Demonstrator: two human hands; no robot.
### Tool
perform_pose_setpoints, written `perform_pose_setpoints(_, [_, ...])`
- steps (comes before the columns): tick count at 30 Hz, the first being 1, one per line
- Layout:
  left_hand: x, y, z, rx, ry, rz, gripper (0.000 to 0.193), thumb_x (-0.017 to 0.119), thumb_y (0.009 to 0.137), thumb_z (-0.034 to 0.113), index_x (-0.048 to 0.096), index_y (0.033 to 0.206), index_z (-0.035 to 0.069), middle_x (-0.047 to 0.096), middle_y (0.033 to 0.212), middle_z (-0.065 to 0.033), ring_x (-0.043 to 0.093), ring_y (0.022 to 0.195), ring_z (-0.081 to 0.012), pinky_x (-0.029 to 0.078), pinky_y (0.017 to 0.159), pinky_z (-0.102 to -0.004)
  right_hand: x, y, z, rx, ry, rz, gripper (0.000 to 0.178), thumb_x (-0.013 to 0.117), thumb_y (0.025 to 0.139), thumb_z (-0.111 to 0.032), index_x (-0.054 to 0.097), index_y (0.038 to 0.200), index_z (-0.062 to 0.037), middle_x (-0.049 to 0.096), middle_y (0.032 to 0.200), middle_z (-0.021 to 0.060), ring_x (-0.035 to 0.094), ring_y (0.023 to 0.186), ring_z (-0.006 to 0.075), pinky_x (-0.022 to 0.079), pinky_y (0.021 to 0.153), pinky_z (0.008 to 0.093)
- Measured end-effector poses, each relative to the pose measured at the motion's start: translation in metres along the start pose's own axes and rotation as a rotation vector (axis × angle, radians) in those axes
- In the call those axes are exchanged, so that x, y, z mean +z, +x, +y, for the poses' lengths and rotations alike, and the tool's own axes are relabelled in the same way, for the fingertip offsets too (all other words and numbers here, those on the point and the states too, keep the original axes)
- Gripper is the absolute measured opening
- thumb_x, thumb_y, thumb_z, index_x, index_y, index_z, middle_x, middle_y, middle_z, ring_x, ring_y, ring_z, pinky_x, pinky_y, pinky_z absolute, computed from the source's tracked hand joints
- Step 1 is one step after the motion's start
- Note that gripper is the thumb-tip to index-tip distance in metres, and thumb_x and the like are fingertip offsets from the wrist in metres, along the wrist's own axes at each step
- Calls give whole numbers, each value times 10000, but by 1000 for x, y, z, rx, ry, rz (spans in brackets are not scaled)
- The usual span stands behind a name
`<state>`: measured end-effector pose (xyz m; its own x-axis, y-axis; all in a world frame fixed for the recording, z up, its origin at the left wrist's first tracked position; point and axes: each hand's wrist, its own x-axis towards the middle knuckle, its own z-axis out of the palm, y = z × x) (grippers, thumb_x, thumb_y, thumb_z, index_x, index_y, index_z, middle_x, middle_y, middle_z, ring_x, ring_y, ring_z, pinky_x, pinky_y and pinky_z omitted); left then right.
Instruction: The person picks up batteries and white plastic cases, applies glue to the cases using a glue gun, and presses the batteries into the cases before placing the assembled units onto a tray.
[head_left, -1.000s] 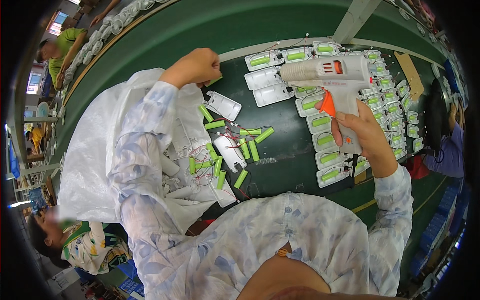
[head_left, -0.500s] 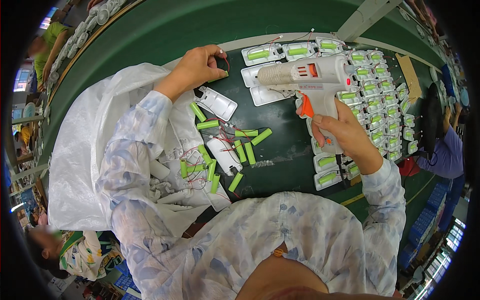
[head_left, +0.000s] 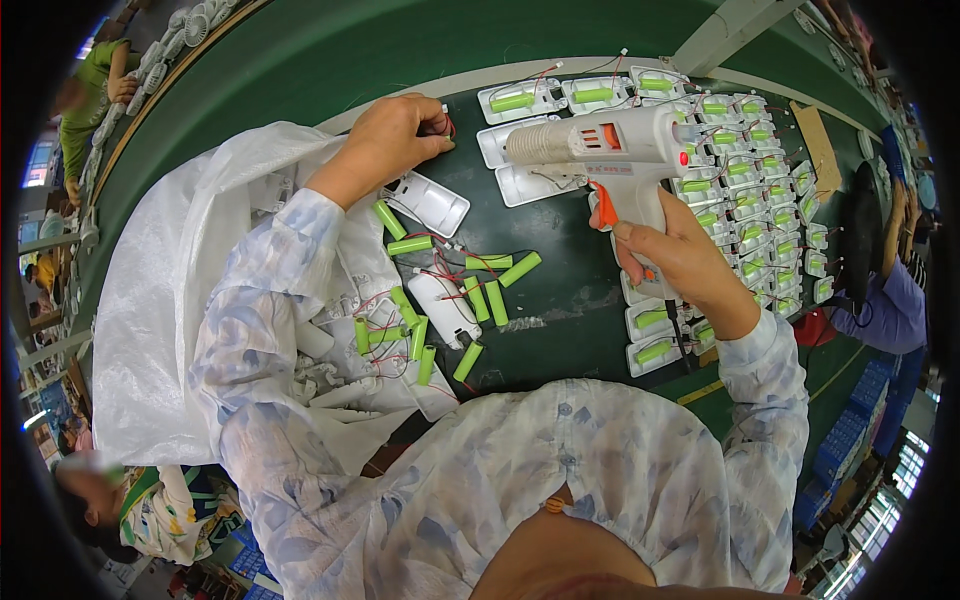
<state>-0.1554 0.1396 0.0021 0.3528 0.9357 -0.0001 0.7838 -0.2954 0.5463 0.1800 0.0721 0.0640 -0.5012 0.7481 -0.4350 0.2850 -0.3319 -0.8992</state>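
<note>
My right hand (head_left: 690,262) is wrapped round the grip of a white hot glue gun (head_left: 640,150) with an orange trigger. Its nozzle points left, over two white plastic shells (head_left: 540,187) that hold no battery. Far left of it, my left hand (head_left: 395,145) pinches a green battery cell with red wires (head_left: 449,128). Fingers cover most of that cell. Just below this hand lies a white shell (head_left: 432,204). Loose green battery cells (head_left: 408,246) with thin red and black wires are strewn between my arms, some around another white shell (head_left: 445,308).
Rows of white shells with green cells (head_left: 745,202) fill the right of the dark table. A white plastic bag (head_left: 170,310) with white parts spreads under my left arm. A cardboard strip (head_left: 817,150) lies far right. Other people are at work on both sides.
My left hand has turned slightly, and the green cell in its fingers is now more hidden. The glue gun has shifted a little left and down in my right hand.
</note>
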Motion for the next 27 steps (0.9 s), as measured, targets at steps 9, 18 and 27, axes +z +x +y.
perform_pose_setpoints(9, [-2, -2, -2, 242, 155, 16, 120, 712, 840, 92, 717, 943, 32, 681, 903, -115, 659, 793, -270, 531, 719, -337, -5, -6, 4, -18, -1, 28, 270, 560, 920, -203, 556, 1078, 15, 546, 672, 24, 520, 551, 90, 378, 516, 248])
perform_pose_setpoints(18, [13, 32, 46, 232, -52, 94, 145, 642, 885, 115, 710, 948, 3, 693, 930, -135, 675, 804, -293, 538, 746, -344, -8, -13, 15, -42, 225, 49, 370, 553, 917, -149, 533, 1237, 36, 663, 978, 89, 557, 572, 110, 442, 541, 252])
perform_pose_setpoints(27, [44, 40, 53, 351, 151, 115, 98, 694, 845, 170, 718, 905, 97, 607, 902, -66, 622, 876, -271, 512, 742, -388, -9, -22, 16, -22, 157, 27, 390, 518, 905, -160, 521, 1250, 21, 660, 1060, 116, 552, 568, 111, 467, 570, 256])
